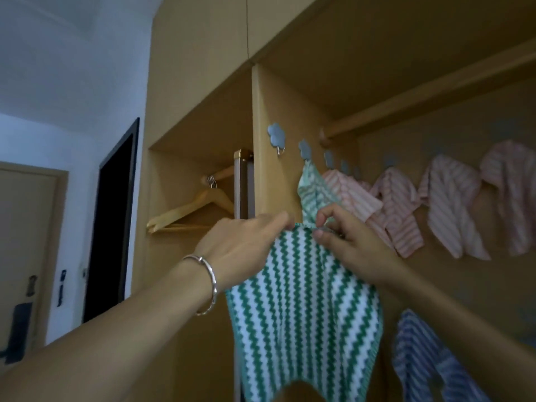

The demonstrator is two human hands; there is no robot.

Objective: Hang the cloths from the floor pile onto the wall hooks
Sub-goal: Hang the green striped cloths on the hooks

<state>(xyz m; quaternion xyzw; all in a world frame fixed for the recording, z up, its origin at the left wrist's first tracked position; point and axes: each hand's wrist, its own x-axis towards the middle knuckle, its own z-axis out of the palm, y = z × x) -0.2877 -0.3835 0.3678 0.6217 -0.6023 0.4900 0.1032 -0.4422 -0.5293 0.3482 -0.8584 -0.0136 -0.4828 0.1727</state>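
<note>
Below the nearest flower hook (pixel 276 137) on the wardrobe panel, the green zigzag cloth (pixel 304 309) hangs clear of it, held up by its top edge. The left hand (pixel 246 245) and right hand (pixel 351 245) each keep a pinching grip on that edge. A pale green cloth (pixel 314 192) hangs from the next hook.

Qty: 7 cloths (pixel 304 300), 2 hands (pixel 240 245)

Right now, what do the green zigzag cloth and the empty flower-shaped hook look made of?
The green zigzag cloth: soft matte fabric, perhaps microfibre; it drapes limply with a fuzzy edge. The flower-shaped hook: smooth grey-blue plate, plastic or metal, unclear; its thin glinting prong looks like metal wire.
</note>
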